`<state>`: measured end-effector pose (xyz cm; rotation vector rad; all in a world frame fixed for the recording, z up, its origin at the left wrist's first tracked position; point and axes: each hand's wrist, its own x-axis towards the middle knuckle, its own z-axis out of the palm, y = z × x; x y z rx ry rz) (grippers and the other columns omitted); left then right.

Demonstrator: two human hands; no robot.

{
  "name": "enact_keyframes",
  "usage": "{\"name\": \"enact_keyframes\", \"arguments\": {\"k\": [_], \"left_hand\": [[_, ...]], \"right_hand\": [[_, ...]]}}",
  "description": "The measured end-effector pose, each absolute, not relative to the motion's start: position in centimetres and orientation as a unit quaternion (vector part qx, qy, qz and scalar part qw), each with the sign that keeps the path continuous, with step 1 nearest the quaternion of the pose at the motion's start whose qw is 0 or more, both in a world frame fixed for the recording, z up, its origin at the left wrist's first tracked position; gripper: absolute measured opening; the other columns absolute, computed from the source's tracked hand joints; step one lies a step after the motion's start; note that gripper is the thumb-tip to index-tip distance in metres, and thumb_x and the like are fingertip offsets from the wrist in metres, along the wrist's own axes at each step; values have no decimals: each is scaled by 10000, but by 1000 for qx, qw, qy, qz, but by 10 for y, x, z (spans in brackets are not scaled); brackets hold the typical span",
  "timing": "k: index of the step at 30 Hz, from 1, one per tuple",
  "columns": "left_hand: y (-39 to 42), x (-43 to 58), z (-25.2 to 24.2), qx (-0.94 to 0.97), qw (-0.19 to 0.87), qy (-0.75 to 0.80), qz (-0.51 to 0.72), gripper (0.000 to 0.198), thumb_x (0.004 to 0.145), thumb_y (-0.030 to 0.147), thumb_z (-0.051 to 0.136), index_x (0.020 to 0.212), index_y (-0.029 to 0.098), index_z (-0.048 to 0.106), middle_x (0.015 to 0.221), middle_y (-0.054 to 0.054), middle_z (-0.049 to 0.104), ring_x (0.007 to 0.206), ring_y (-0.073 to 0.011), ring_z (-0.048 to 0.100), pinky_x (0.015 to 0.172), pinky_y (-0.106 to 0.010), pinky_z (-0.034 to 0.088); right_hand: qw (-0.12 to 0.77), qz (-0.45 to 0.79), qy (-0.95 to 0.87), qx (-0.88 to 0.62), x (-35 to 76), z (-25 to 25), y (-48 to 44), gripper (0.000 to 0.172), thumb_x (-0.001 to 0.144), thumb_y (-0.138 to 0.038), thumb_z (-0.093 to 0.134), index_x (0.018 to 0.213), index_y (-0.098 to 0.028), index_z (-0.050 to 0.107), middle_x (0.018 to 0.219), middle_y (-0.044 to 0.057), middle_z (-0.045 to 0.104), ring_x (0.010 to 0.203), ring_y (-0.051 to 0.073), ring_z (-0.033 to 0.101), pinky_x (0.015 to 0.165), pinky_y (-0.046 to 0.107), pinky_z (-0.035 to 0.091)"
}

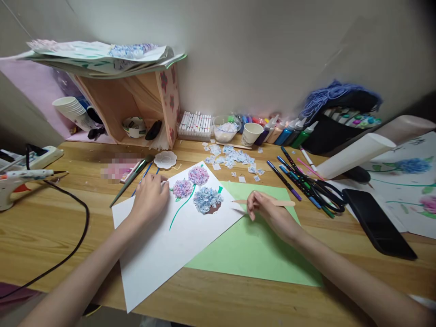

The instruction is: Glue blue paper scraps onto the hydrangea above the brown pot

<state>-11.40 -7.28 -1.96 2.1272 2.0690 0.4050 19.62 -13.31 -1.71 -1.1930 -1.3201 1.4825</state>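
A white sheet [160, 254] lies on the wooden table with three paper flowers glued on it: two pink ones [198, 175] and a blue one [206, 199], with green stems. My left hand [150, 195] rests on the sheet beside the pink flowers, fingers curled, pressing the paper down. My right hand [269, 211] sits at the sheet's right edge over a green sheet [252, 250], pinching a flat wooden stick [282, 203] that points right.
Torn blue-white paper bits [231, 159] lie behind the sheet. Markers and scissors [306, 184], a black phone [378, 222], paint bottles [286, 131], a paper cup [252, 133], a marker box [195, 125], a wooden shelf [136, 109], a glue gun [20, 179] with black cable [78, 236], and another drawing [408, 181] surround it.
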Motion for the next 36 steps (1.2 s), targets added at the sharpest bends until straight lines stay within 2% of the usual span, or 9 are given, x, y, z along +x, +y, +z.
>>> {"name": "enact_keyframes", "arguments": {"k": [6, 9, 16, 19, 24, 27, 30, 33, 36], "left_hand": [[-70, -121, -24, 717, 100, 682, 103, 341, 904, 349, 291, 1001, 182, 572, 1034, -124, 587, 1049, -295, 532, 894, -471, 389], [-68, -119, -22, 715, 131, 679, 107, 325, 888, 347, 312, 978, 181, 576, 1022, -121, 596, 1046, -291, 535, 897, -462, 380], [-61, -119, -18, 754, 144, 621, 158, 302, 905, 357, 304, 656, 218, 404, 737, -43, 556, 756, -219, 526, 691, -334, 383], [-55, -113, -15, 789, 115, 580, 168, 308, 917, 356, 306, 642, 222, 339, 700, -32, 490, 702, -208, 485, 644, -321, 347], [-33, -91, -12, 844, 31, 515, 142, 287, 934, 327, 297, 693, 215, 405, 745, -53, 484, 723, -220, 445, 648, -329, 311], [-18, -73, -14, 872, 9, 477, 108, 301, 943, 324, 297, 731, 202, 472, 779, -72, 524, 756, -230, 456, 659, -337, 312], [-6, -56, -18, 888, 8, 451, 86, 303, 943, 341, 328, 783, 191, 536, 822, -85, 568, 794, -240, 474, 687, -351, 318], [-1, -48, -21, 889, 16, 450, 84, 304, 939, 359, 349, 827, 188, 575, 854, -89, 591, 825, -248, 485, 710, -362, 322], [-3, -48, -22, 880, 27, 467, 83, 328, 946, 363, 325, 835, 191, 580, 867, -84, 602, 829, -244, 497, 715, -361, 323]], "right_hand": [[390, 656, -481, -432, 197, -32, -146, 402, 935, -476, 401, 706, -181, 549, 658, -2, 535, 584, 135, 499, 722, 313, 419], [356, 659, -518, -414, 194, -31, -154, 416, 954, -470, 352, 725, -185, 551, 598, -14, 525, 579, 145, 503, 853, 377, 412], [340, 666, -546, -378, 193, -32, -173, 427, 972, -449, 301, 735, -193, 548, 523, -38, 521, 590, 145, 529, 1098, 457, 250], [334, 673, -547, -368, 194, -32, -181, 422, 971, -441, 310, 721, -195, 547, 516, -42, 524, 562, 135, 523, 1109, 448, 245], [268, 689, -580, -343, 200, -23, -195, 453, 974, -442, 278, 703, -203, 551, 532, -16, 540, 664, 161, 580, 1088, 444, 263], [272, 679, -600, -325, 215, -19, -192, 388, 965, -448, 313, 788, -211, 564, 580, 11, 579, 733, 186, 590, 949, 423, 397], [342, 598, -621, -374, 235, -19, -171, 282, 963, -406, 354, 896, -236, 568, 714, 41, 634, 737, 193, 594, 763, 365, 464], [387, 395, -709, -437, 251, -22, -134, 191, 958, -290, 403, 974, -252, 589, 950, 77, 667, 926, 218, 612, 868, 393, 438], [350, 254, -769, -470, 255, -27, -98, 114, 929, -212, 464, 957, -232, 573, 1016, 96, 667, 999, 233, 608, 868, 394, 446]]}}
